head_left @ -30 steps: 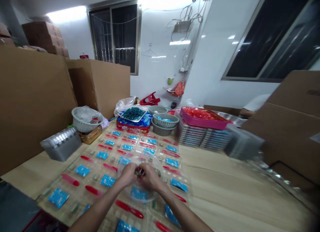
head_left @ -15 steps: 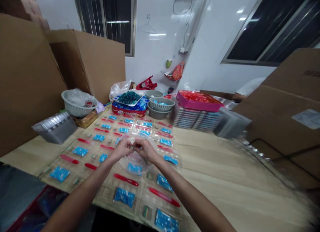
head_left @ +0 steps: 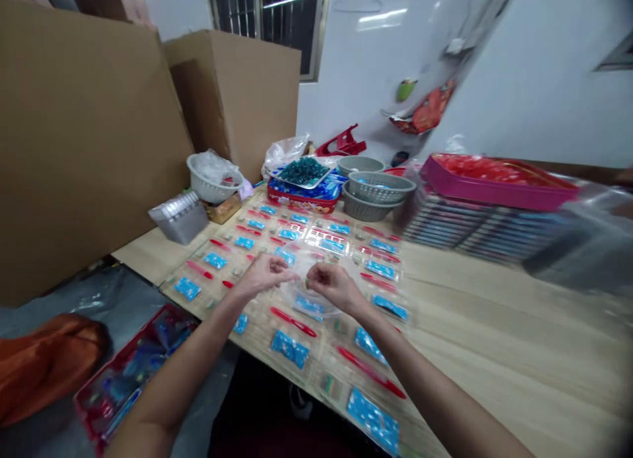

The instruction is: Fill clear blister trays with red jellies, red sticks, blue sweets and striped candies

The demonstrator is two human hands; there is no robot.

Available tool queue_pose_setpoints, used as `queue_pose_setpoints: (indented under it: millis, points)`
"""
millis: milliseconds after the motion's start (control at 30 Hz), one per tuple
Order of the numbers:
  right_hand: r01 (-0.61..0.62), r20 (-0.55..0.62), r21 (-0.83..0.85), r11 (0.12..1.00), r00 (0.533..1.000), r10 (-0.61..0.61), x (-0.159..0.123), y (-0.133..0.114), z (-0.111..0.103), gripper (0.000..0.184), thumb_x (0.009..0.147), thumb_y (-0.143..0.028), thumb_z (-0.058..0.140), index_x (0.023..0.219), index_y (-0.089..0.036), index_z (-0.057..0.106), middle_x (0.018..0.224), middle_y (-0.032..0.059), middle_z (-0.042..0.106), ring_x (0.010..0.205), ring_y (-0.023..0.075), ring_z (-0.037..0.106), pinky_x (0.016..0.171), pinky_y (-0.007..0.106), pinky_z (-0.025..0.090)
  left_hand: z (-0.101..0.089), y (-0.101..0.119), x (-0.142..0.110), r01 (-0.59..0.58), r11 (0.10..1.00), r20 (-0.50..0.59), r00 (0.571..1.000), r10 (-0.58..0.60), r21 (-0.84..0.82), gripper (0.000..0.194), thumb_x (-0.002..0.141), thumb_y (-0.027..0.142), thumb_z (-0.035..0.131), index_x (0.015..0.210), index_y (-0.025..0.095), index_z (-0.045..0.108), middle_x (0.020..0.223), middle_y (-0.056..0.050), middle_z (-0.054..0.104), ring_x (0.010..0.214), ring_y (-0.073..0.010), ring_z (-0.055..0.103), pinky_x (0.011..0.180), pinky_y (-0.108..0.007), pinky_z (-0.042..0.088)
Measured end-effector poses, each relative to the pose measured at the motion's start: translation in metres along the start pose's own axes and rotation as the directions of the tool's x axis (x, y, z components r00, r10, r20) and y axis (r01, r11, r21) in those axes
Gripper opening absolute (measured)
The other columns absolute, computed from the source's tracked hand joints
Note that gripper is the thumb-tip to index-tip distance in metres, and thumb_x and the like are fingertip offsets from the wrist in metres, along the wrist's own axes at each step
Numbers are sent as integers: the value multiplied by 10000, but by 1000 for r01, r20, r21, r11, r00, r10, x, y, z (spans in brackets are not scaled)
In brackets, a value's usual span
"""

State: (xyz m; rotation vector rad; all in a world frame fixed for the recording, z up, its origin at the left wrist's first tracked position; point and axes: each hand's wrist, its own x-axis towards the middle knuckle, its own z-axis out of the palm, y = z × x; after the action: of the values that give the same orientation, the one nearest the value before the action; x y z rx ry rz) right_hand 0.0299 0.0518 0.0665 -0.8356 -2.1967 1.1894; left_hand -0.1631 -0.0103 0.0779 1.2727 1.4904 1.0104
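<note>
My left hand (head_left: 268, 274) hovers over the near-left side of a clear round plastic tub (head_left: 341, 302), its fingers loosely curled and a little apart, with nothing visible in them. Across a small gap, my right hand (head_left: 335, 286) pinches a small greenish piece (head_left: 307, 283), too small and blurred to name. Beneath and around both hands, clear plastic trays lie in rows. In them are red pen-shaped pieces (head_left: 293, 321), blue dotted packets (head_left: 289, 348) and small striped multicoloured pieces (head_left: 328, 383).
Behind the rows stand a red tin (head_left: 302, 202) heaped with blue and teal pieces, grey baskets (head_left: 368, 209) and a magenta tray (head_left: 499, 189) on stacked clear trays. Cardboard boxes (head_left: 84, 148) rise at left. A red crate (head_left: 133, 372) sits below the table's left edge.
My hands, earlier together at the fingertips, have come apart, the right one keeping a small piece. The view has swung left, showing more floor and the red crate.
</note>
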Motion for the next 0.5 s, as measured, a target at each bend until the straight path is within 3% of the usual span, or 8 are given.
queue_pose_setpoints:
  millis: [100,233,367,500]
  points:
    - [-36,163,95,995,986,20,1,-10,19,32,681,-130,544,679,-159,556,581,-37,524,537,93,470,514,197,358,-23,-4,-27,-44,997,-177,984,32,-64,339,636,397,681,805,108,626,631,-8,602,498,-95,534,450,-197,394]
    - [25,378,3,1000,926,-24,1,-23,64,105,623,-61,539,642,-160,567,567,-52,511,524,80,452,504,184,328,-36,-26,-63,-14,986,-311,949,-39,-167,333,632,399,684,789,113,620,578,5,597,481,-98,528,447,-198,394]
    - [169,457,-170,971,886,-74,3,-24,104,160,598,-27,531,647,-167,593,591,-43,546,548,84,466,525,187,310,-39,-48,-90,-2,971,-373,924,-90,-239,326,632,396,675,770,107,616,581,0,602,467,-90,521,440,-192,370]
    - [277,502,-321,906,860,-86,5,-25,120,184,613,-33,519,672,-176,620,650,-1,604,621,121,512,567,213,313,-44,-63,-104,19,954,-421,895,-150,-298,334,614,414,681,739,113,609,585,-1,598,466,-90,524,434,-191,358]
